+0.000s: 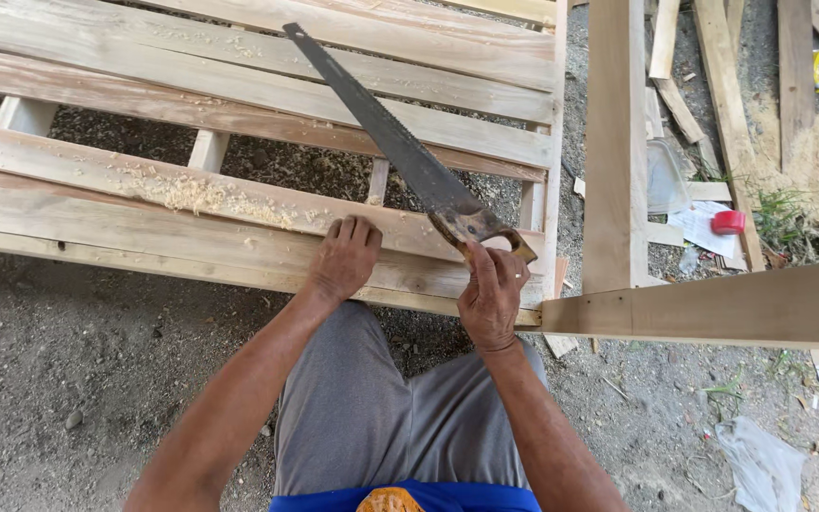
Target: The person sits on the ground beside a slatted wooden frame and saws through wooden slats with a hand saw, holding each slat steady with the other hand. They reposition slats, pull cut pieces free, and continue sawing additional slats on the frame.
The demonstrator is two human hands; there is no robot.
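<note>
A hand saw with a dark rusty blade lies at a slant across a frame of wooden planks on the ground, its tip pointing to the far left. My right hand grips the saw's worn wooden handle at the frame's near right corner. My left hand rests knuckles-up on the near plank, fingers curled, just left of the handle. Pale sawdust lies along the plank to the left of that hand. My knee in grey shorts is below the plank's edge.
A long wooden beam juts in from the right at the frame's corner. An upright board stands beside it. Loose timber offcuts, a red cap, plastic scraps and a sawdust heap lie on the dirt at the right.
</note>
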